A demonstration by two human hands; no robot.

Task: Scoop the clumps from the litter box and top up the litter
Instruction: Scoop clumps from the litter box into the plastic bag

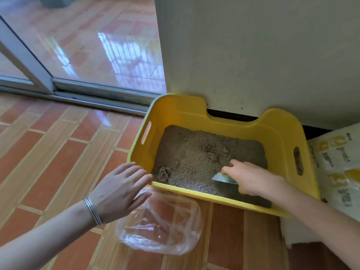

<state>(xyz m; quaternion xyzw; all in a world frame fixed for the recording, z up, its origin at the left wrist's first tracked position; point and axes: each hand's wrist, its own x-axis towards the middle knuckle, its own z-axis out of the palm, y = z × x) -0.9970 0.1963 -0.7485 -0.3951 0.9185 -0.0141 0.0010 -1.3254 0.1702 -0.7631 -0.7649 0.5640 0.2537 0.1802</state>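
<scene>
Right now the tiled floor carries everything, and the biggest thing on it is the yellow litter box, pushed against the wall beside the sliding glass door. It is stiff plastic with slot handles in its side walls, and those are where I would grip if it had to move. With its bed of grey litter I judge it fairly heavy. To its right leans a white printed sack, probably the fresh litter. It looks bulky and floppy, so I would lift it with both hands.

Just in front of the box's near left corner lies a clear plastic bag, thin, limp and slippery. Its mouth will need holding open. My left hand hovers above it with fingers straight and holding nothing, the tips at the box rim.

My right hand is down inside the box with its fingers curled round a small metal scoop, whose blade rests on the litter. Several clumps sit in the litter, one by the near left corner and others mid-box. I judge them crumbly, so the scoop should slide under them rather than jab.
</scene>
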